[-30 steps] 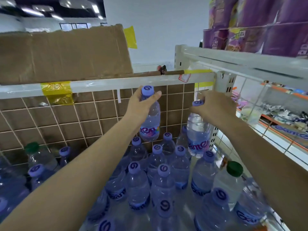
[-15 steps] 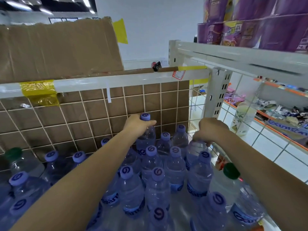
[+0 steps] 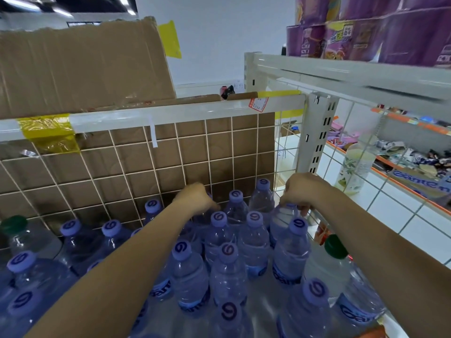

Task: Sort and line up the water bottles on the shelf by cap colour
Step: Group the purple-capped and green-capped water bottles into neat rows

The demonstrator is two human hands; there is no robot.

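Both hands sit on back-row clear plastic purple-capped water bottles on the wire shelf: right hand pinches 1 neck; left hand covers another, grip unclear. Tightly packed neighbours could topple when nudged.

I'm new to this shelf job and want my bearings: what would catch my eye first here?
The mass of purple-capped bottles filling the shelf, standing close together. Both hands reach to the back rows: the left hand on a bottle by the wire grid, the right hand gripping the top of a bottle at the right edge. Two odd ones stand out: a green-capped bottle at far left and another at right.
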